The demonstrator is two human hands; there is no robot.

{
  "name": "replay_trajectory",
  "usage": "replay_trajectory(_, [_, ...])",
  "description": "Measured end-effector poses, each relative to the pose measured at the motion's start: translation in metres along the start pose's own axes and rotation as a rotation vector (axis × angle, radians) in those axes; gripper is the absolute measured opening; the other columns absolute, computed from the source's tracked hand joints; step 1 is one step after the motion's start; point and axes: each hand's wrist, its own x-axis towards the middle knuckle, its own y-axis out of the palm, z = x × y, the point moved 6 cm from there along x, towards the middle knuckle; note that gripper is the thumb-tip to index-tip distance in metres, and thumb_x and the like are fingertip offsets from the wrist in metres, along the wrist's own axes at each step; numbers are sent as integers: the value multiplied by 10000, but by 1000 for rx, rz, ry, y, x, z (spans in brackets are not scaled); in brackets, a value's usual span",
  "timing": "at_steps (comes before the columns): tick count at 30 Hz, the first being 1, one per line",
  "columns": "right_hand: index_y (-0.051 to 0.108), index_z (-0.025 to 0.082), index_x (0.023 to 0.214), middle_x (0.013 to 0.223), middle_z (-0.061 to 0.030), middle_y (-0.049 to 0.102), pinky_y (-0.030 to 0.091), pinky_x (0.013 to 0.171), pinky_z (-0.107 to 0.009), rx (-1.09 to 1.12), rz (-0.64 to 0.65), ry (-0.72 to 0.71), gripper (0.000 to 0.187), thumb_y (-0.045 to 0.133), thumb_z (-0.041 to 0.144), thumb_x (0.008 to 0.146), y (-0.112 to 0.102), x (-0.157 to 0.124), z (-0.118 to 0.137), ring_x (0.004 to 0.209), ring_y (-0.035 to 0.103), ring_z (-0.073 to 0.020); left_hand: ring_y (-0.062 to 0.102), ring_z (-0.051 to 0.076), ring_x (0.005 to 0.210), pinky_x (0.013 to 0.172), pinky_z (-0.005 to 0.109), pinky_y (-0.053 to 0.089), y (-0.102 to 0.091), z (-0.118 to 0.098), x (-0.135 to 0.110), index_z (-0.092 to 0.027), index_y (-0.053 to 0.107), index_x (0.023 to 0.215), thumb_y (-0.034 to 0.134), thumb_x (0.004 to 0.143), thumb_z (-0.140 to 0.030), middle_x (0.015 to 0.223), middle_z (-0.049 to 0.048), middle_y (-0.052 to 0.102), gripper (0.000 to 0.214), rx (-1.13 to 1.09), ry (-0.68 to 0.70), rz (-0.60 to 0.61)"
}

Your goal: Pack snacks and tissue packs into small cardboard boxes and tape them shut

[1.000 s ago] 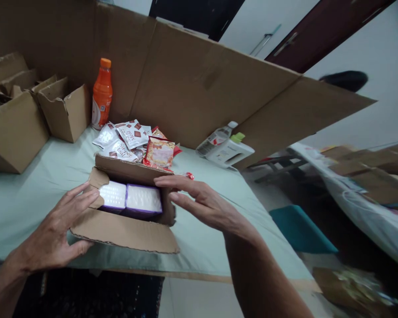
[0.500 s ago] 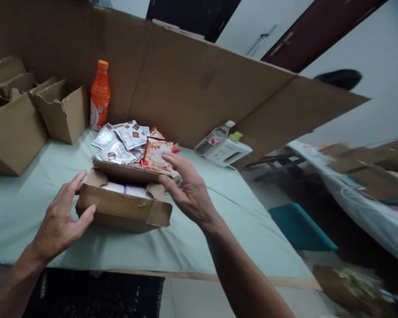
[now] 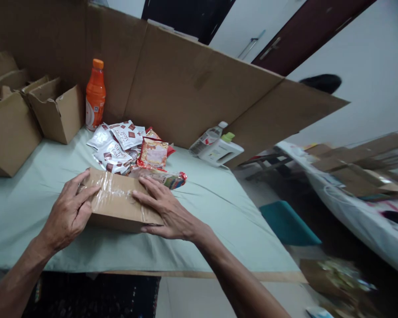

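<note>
A small cardboard box lies near the front of the table, its flaps folded down and old clear tape across the top. My left hand presses on the box's left end, fingers spread over the corner. My right hand lies flat on the right part of the lid, fingers stretched out. Just behind the box sits a pile of snack packets, white ones with brown squares and red ones.
An orange drink bottle stands at the back left beside open cardboard boxes. A tall cardboard screen walls the table's far side. A clear bottle and a white container lie at the back right. A teal stool stands right of the table.
The box's flaps were open, showing white and purple packs inside. Both hands folded the flaps down; the box is now closed with both hands resting on its top.
</note>
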Motion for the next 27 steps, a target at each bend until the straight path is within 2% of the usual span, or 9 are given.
replay_trajectory(5, [497,293,1576,1728,-180,279,363,1178,-664,6,25,-7,801,738,585,871,6,12,7,1577,264,-417,500,347,1450,1207,545,462,-8,7,-4,-175,724,1309,412,1018,-255,1591,136,473,434,-43,-52,17])
replay_trajectory(9, [503,288,1568,1711,-179,324,364,1165,-683,19,25,17,789,736,530,855,0,-9,29,1564,279,-423,529,317,1446,1190,482,494,-19,2,-13,-277,682,1366,466,1028,-278,1583,81,500,400,-90,-31,42])
replay_trajectory(12, [488,292,1571,1705,-151,345,389,1174,-647,45,-10,55,742,691,488,884,-9,-52,43,1574,276,-392,593,281,1392,1136,430,546,-15,-6,-16,-405,537,1490,541,1017,-333,1544,28,558,479,-147,34,124])
replay_trajectory(14, [451,309,1590,1706,-132,347,436,1159,-608,39,-67,132,722,656,486,922,-16,-94,45,1571,300,-367,632,282,1347,1097,420,574,-2,-11,-16,-411,447,1553,578,1004,-404,1531,44,577,564,-164,71,207])
replay_trajectory(16, [433,329,1600,1691,-123,377,483,1129,-581,-11,-144,258,697,638,487,953,-21,-145,36,1550,352,-356,634,301,1345,1076,428,584,15,-11,-14,-374,429,1576,591,995,-462,1547,77,565,610,-147,82,281])
replay_trajectory(19, [497,344,1560,1633,-126,462,505,1102,-590,-129,-277,488,608,621,470,978,-27,-224,2,1475,466,-360,609,328,1368,1078,468,575,50,-5,-11,-324,513,1535,571,1000,-495,1572,113,539,564,-73,93,370])
replay_trajectory(22, [629,294,1441,1521,-149,568,486,1104,-625,-217,-413,730,519,599,520,974,-35,-283,-58,1370,565,-372,593,362,1368,1063,523,574,83,6,-8,-271,598,1468,545,994,-512,1546,156,557,535,31,143,371])
replay_trajectory(24, [703,239,1334,1431,-183,624,470,1102,-653,-253,-477,910,543,608,591,932,-45,-303,-110,1318,598,-404,586,393,1364,1046,557,576,100,13,-7,-224,638,1427,531,985,-511,1514,197,575,538,111,183,352])
replay_trajectory(27, [754,131,1207,1337,-279,651,463,1065,-711,-262,-511,1158,661,607,669,854,-69,-304,-195,1303,581,-502,605,437,1330,1009,602,582,119,20,-3,-146,686,1362,484,988,-476,1441,266,608,539,222,236,328])
